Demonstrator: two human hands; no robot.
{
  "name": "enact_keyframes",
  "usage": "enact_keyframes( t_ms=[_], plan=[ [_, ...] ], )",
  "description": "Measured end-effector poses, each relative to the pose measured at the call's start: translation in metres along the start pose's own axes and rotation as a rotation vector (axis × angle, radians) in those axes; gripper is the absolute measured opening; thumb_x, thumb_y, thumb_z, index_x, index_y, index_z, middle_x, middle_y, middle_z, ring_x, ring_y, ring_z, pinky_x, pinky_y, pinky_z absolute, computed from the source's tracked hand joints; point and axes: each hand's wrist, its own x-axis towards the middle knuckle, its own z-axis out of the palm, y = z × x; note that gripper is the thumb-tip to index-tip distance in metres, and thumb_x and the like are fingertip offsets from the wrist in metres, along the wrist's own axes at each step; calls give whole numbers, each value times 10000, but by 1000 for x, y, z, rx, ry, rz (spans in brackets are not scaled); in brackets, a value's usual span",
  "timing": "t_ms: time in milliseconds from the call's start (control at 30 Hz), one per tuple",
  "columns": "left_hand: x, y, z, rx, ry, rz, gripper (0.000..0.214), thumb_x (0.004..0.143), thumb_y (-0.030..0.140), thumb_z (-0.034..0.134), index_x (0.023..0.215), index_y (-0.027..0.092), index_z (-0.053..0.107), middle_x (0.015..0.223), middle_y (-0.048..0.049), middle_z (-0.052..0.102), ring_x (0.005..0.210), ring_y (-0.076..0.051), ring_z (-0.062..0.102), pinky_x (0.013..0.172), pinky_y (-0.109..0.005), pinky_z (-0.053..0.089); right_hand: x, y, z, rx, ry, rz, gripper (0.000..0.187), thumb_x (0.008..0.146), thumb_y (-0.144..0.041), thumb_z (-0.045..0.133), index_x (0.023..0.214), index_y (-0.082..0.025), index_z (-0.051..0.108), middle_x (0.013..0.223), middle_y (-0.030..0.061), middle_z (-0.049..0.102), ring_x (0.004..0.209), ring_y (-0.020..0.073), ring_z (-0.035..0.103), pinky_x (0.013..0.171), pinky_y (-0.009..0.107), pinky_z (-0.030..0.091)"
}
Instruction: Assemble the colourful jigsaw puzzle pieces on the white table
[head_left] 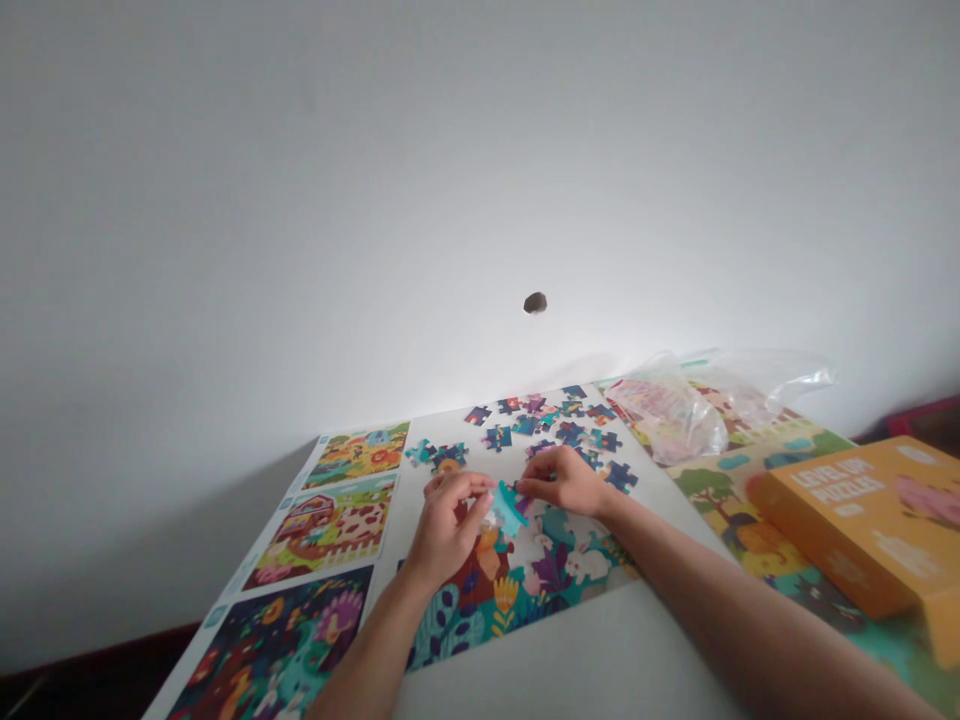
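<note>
A teal jigsaw puzzle piece (511, 508) is held up between my two hands, above the partly assembled puzzle. My left hand (454, 520) pinches its left side between thumb and fingers. On the other side, my right hand (566, 482) has its thumb and index finger closed at the piece's upper right edge. Below them lies the assembled puzzle section (505, 595), with a white rabbit, yellow flower and dark leaves; my left hand and wrist hide part of it. Beyond my hands are scattered loose puzzle pieces (498, 438), mostly dark blue and purple.
A printed picture sheet (319, 530) with animal scenes lies on the left. To the right, an orange puzzle box (862, 520) rests on a colourful picture (705, 487). Clear plastic bags (686, 420) lie at the back by the white wall (375, 200), which has a hole.
</note>
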Motion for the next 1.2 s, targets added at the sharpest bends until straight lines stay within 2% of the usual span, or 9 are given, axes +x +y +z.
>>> enact_keyframes(
  t_ms=[133,267,433,600,767,900,1200],
  plan=[
    [1,6,-2,37,-73,13,235,899,313,493,875,214,705,862,-43,702,860,-188,622,850,-334,459,0,2,0,29,-37,-27,260,756,-388,711,747,-128,699,642,10,646,566,102,519,538,209,387],
    [1,10,-2,46,-122,21,247,909,311,495,863,233,725,794,-28,685,798,-180,606,847,-337,437,-3,1,-3,0,-156,-22,218,737,-335,717,703,-121,689,592,-1,625,530,93,503,502,197,368],
    [1,9,1,41,-118,26,200,896,305,547,870,240,734,793,-19,686,818,-178,611,840,-318,426,-5,-2,-6,-51,-280,8,183,718,-296,707,686,-117,686,570,-13,600,493,79,481,457,180,341],
    [2,7,4,50,-130,30,176,890,304,572,867,243,736,792,-15,687,834,-176,606,833,-311,414,-3,0,-7,-163,-278,-63,157,689,-270,718,657,-118,694,567,-15,581,504,72,466,465,177,331],
    [1,9,3,58,-180,19,120,846,291,641,912,259,736,820,-7,709,888,-194,608,905,-352,372,-3,5,-11,-192,-294,-68,142,692,-257,700,665,-117,695,542,-20,562,487,75,467,457,178,340],
    [0,12,3,74,-226,16,157,790,293,710,944,273,734,850,-4,727,931,-219,599,953,-398,320,-4,8,-14,-210,-320,-62,137,693,-253,689,667,-118,691,536,-22,561,482,78,479,448,177,341],
    [1,12,4,117,-292,78,160,781,353,727,924,283,739,905,-1,751,969,-246,561,924,-417,300,-4,4,-16,-347,-351,-112,93,678,-222,694,665,-129,699,544,-29,581,497,72,476,476,178,342]
  ],
)
